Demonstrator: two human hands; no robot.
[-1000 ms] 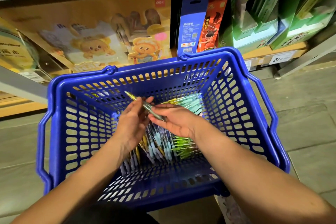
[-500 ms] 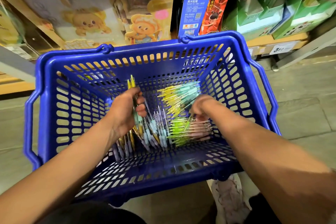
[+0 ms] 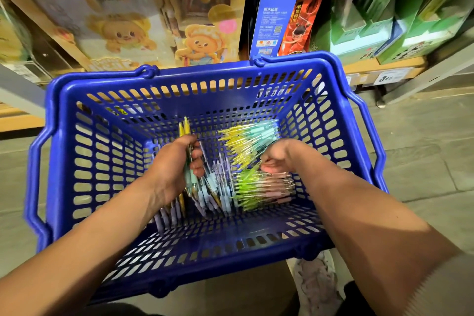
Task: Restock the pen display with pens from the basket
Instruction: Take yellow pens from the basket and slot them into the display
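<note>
Pens (image 3: 228,182) lie heaped on the floor of the blue basket (image 3: 64,151), sorted in clusters. Left hand (image 3: 174,169) is closed around a small bunch of yellow pens (image 3: 185,129); their tips stick up past the curled fingers (image 3: 197,159), while the lavender and pale blue ones fan out just below and right of that fist. Farther right, a yellow-and-teal cluster (image 3: 247,140) lies above the right hand (image 3: 275,159). Its fingers are pinched together at the upper edge of the green-and-pink cluster (image 3: 261,190), touching it; whether they grip a pen I cannot tell.
</note>
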